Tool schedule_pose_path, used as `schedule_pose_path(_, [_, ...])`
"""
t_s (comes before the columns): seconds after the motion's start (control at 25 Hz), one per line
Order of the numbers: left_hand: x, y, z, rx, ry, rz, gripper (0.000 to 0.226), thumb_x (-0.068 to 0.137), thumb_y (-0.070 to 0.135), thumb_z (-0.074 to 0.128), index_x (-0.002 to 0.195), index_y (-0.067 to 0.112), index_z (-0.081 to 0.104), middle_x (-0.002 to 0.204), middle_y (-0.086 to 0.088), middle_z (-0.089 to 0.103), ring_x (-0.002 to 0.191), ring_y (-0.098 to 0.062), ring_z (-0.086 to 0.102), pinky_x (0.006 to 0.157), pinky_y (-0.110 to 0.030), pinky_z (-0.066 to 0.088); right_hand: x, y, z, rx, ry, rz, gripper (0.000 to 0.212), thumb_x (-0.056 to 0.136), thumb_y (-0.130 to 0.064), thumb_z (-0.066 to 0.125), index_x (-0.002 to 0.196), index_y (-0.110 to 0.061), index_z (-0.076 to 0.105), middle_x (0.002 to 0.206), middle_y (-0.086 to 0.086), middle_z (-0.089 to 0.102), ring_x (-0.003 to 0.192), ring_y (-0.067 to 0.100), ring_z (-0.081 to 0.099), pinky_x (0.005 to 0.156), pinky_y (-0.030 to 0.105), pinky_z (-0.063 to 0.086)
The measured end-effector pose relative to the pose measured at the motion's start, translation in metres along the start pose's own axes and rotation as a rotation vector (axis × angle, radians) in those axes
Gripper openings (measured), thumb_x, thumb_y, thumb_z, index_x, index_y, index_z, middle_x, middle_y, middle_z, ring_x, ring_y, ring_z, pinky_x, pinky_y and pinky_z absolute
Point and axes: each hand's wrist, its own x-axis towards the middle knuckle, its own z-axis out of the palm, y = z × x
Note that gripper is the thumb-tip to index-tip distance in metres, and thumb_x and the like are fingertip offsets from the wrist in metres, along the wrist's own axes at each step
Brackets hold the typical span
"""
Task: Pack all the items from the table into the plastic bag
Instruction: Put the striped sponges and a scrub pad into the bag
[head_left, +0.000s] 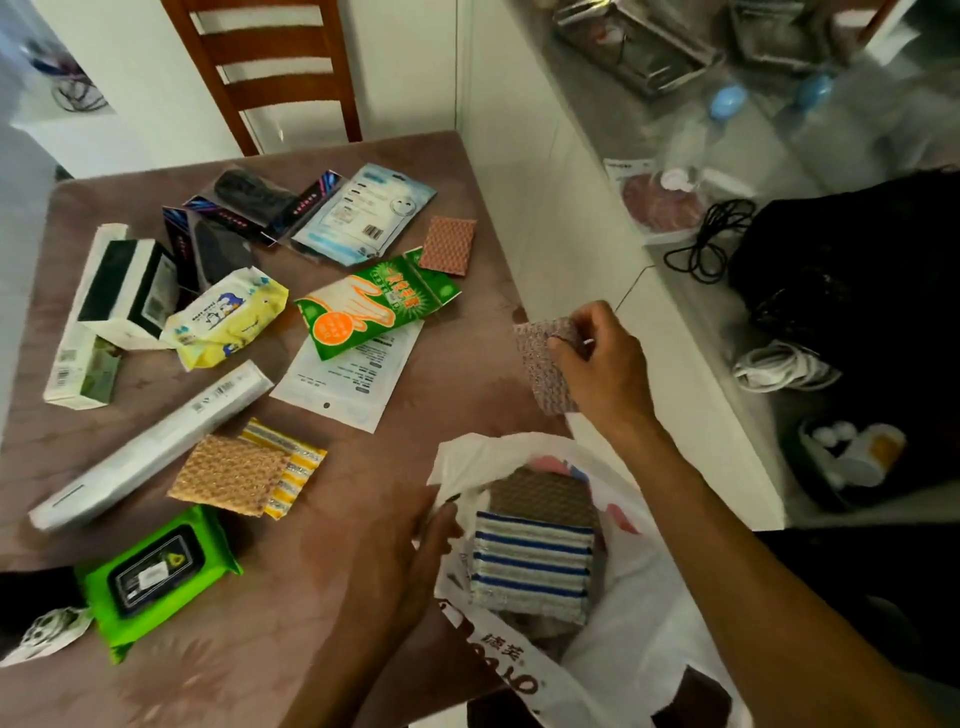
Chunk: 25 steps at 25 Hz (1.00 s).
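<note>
The right hand (605, 364) is up over the right edge of the brown surface (441, 374), and its grip is closed around a pink sponge pad (545, 364), pinched between thumb and fingers. The left hand (410, 551) pinches the rim of the white plastic bag (623, 623) and holds it open at the near right corner of the surface. Inside the bag lie a blue striped pad (530, 566) and a brown pad (545, 496) behind it. On the surface are a green glove pack (371, 306), a yellow wipes pack (228, 317), a green wipes pack (156, 574), a long white box (150, 447), an orange pad (228, 475) lying on a yellow striped pad (296, 467), and another pink pad (448, 244) far back.
</note>
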Motion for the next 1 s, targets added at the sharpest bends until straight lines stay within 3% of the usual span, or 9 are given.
schedule_pose_path(0.08, [0.017, 0.012, -0.005, 0.032, -0.011, 0.089, 0.048, 0.090, 0.070, 0.033, 0.101, 0.035, 0.064, 0.084, 0.003, 0.072, 0.075, -0.011, 0.069, 0.074, -0.041, 0.059, -0.045, -0.005, -0.056, 0.208, 0.101, 0.012, 0.013, 0.088, -0.021, 0.067, 0.096, -0.025, 0.057, 0.093, -0.007, 0.066, 0.080, 0.009, 0.062, 0.062, 0.010, 0.048])
schedule_pose_path(0.24, [0.041, 0.031, -0.011, 0.131, -0.121, 0.273, 0.038, 0.093, 0.066, 0.033, 0.101, 0.041, 0.060, 0.081, 0.010, 0.071, 0.068, -0.007, 0.068, 0.064, -0.038, 0.058, -0.135, 0.027, -0.093, 0.364, -0.113, 0.140, 0.022, 0.082, -0.002, 0.068, 0.090, -0.022, 0.065, 0.084, -0.006, 0.071, 0.080, 0.010, 0.066, 0.070, 0.021, 0.052])
schedule_pose_path(0.36, [0.038, 0.046, -0.013, 0.089, -0.183, 0.301, 0.034, 0.095, 0.060, 0.037, 0.107, 0.037, 0.060, 0.082, 0.014, 0.072, 0.068, -0.005, 0.070, 0.065, -0.035, 0.058, -0.162, 0.051, -0.069, -0.059, -0.316, 0.167, 0.027, 0.086, -0.020, 0.069, 0.111, -0.029, 0.066, 0.106, -0.013, 0.070, 0.103, 0.013, 0.064, 0.083, 0.022, 0.050])
schedule_pose_path(0.52, [0.035, 0.055, -0.019, 0.031, -0.146, 0.243, 0.012, 0.099, 0.026, 0.049, 0.105, 0.028, 0.060, 0.075, 0.005, 0.067, 0.060, -0.015, 0.063, 0.057, -0.023, 0.050, -0.171, 0.066, -0.054, -0.578, -0.004, 0.201, 0.062, 0.081, -0.037, 0.071, 0.137, -0.023, 0.048, 0.145, 0.007, 0.047, 0.130, 0.031, 0.045, 0.100, 0.049, 0.041])
schedule_pose_path(0.6, [0.040, 0.052, -0.021, 0.043, -0.202, 0.233, 0.018, 0.099, 0.029, 0.048, 0.111, 0.039, 0.057, 0.077, 0.005, 0.066, 0.061, -0.018, 0.062, 0.057, -0.023, 0.053, -0.168, 0.083, -0.056, -0.601, -0.149, 0.403, 0.046, 0.088, -0.040, 0.062, 0.129, -0.021, 0.050, 0.133, 0.009, 0.055, 0.120, 0.031, 0.055, 0.091, 0.042, 0.048])
schedule_pose_path(0.68, [0.050, 0.051, -0.027, 0.004, -0.240, 0.252, 0.038, 0.100, 0.023, 0.047, 0.135, 0.037, 0.046, 0.084, 0.004, 0.066, 0.059, -0.014, 0.057, 0.059, -0.027, 0.052, -0.166, 0.086, -0.054, -0.472, -0.345, 0.536, 0.021, 0.096, -0.035, 0.051, 0.095, -0.015, 0.058, 0.099, 0.009, 0.067, 0.095, 0.028, 0.067, 0.077, 0.036, 0.053])
schedule_pose_path(0.76, [0.067, 0.061, -0.045, -0.035, -0.195, 0.281, 0.047, 0.100, 0.006, 0.044, 0.139, 0.033, 0.038, 0.089, -0.002, 0.062, 0.064, -0.014, 0.052, 0.060, -0.027, 0.047, -0.160, 0.075, -0.046, -0.278, -0.257, 0.509, 0.027, 0.099, -0.032, 0.047, 0.086, -0.011, 0.059, 0.090, 0.009, 0.068, 0.083, 0.026, 0.066, 0.075, 0.035, 0.053])
schedule_pose_path(0.88, [0.092, 0.091, -0.081, -0.061, -0.125, 0.340, 0.054, 0.095, -0.009, 0.043, 0.130, 0.032, 0.042, 0.095, -0.007, 0.059, 0.068, -0.016, 0.050, 0.061, -0.024, 0.043, -0.145, 0.045, -0.042, -0.091, -0.111, 0.458, 0.029, 0.099, -0.031, 0.047, 0.100, -0.008, 0.065, 0.096, 0.011, 0.070, 0.083, 0.025, 0.065, 0.075, 0.032, 0.052])
schedule_pose_path(1.0, [0.104, 0.102, -0.095, 0.068, -0.164, 0.304, 0.054, 0.097, 0.002, 0.049, 0.141, 0.031, 0.039, 0.104, -0.003, 0.061, 0.074, -0.010, 0.055, 0.065, -0.024, 0.049, -0.136, 0.029, -0.048, -0.067, -0.077, 0.451, 0.026, 0.099, -0.031, 0.048, 0.098, -0.011, 0.065, 0.097, 0.009, 0.071, 0.081, 0.023, 0.066, 0.074, 0.034, 0.055])
